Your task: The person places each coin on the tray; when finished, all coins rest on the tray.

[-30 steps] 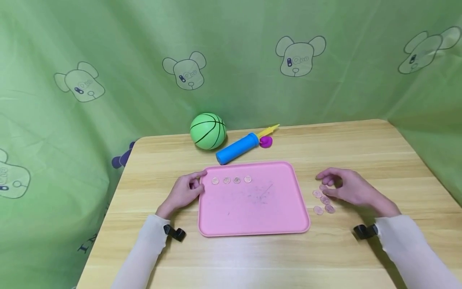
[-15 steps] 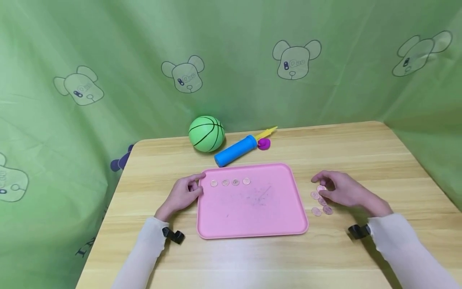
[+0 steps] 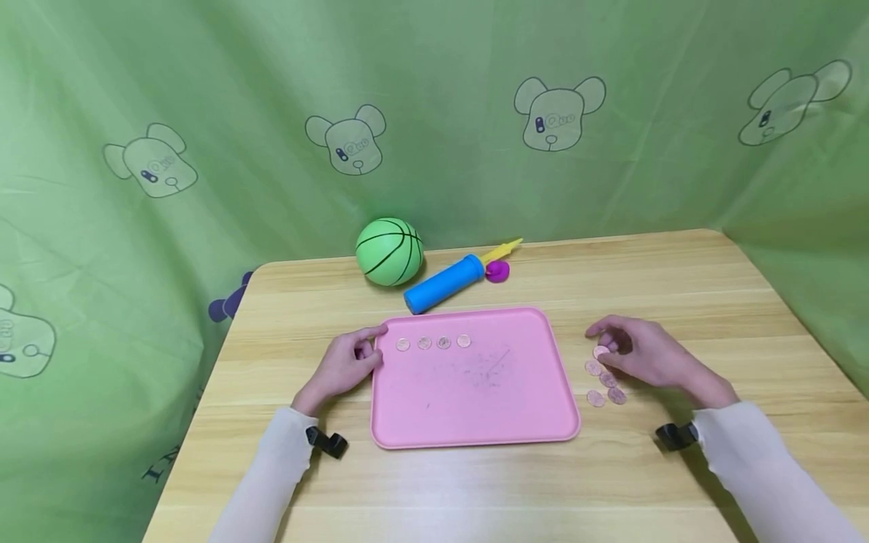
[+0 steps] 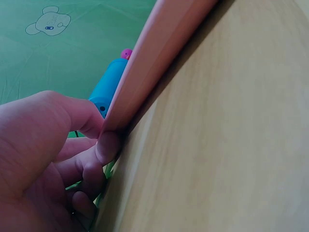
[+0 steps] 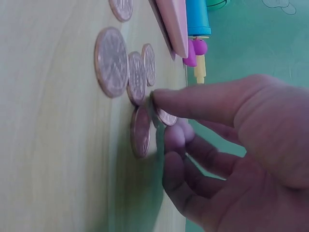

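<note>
Your left arm, sleeved in white nearly to the wrist, slants up and to the right. Your left hand points its index finger forward and sets its thumb across from it in a pinch, with the other fingers curled in towards the palm. Your right arm, sleeved alike, slants up and to the left. Your right hand pinches between its thumb and fingertips, the remaining fingers bent. Your 2 hands face each other, well apart.
</note>
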`<action>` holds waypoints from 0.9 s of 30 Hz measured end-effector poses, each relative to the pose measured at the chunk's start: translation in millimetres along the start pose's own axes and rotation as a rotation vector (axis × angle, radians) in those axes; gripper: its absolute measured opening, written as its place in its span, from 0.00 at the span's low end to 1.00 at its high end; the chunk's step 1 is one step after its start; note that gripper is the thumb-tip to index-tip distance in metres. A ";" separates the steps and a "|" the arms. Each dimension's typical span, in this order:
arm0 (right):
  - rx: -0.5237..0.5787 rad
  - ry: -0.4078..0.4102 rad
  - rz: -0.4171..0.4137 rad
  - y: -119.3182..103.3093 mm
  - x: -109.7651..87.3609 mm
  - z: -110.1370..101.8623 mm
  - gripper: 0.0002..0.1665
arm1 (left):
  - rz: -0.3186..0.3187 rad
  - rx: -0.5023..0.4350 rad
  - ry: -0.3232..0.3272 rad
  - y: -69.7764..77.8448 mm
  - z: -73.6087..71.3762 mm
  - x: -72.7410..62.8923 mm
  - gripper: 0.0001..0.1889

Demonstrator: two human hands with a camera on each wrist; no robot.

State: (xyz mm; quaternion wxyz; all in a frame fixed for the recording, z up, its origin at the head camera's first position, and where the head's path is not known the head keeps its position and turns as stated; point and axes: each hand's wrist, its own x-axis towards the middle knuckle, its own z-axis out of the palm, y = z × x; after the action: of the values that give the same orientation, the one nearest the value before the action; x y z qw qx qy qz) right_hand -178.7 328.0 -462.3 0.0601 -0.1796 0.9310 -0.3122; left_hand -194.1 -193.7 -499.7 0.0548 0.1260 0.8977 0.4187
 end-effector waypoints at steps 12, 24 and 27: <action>0.160 -0.006 0.068 -6.1 5.1 -8.7 0.22 | 0.003 -0.006 -0.003 0.4 -0.1 -0.1 0.26; 0.244 -0.016 0.011 -24.8 22.7 -3.4 0.21 | 0.006 -0.005 -0.001 -2.4 0.4 0.4 0.26; 0.272 -0.028 0.013 -31.9 29.0 1.4 0.21 | 0.006 0.002 -0.002 -2.1 0.1 0.4 0.26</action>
State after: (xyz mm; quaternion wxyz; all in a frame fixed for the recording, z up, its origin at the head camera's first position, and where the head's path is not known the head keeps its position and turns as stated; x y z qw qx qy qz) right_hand -195.8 292.8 -444.2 0.0988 -0.1680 0.8803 -0.4326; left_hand -194.9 -194.8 -501.3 0.0544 0.1290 0.8976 0.4180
